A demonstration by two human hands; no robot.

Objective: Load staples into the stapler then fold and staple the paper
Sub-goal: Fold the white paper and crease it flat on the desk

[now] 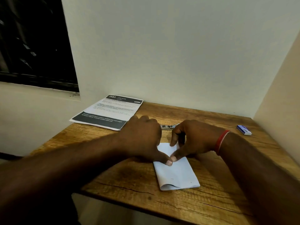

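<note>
On the wooden table's (211, 200) far left corner lies a printed sheet (107, 112). Toward its front middle, your left hand (142, 137) presses an outstretched thumb on the folded white paper (177, 174), a narrow strip whose near end gapes slightly. Your right hand (194, 138), spread, pins it with forefinger and thumb. A blue staple box (244, 130) sits far right.

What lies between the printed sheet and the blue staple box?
Head view: the metal stapler, partly hidden behind the left hand and right hand pressing the folded paper, then bare table.
</note>
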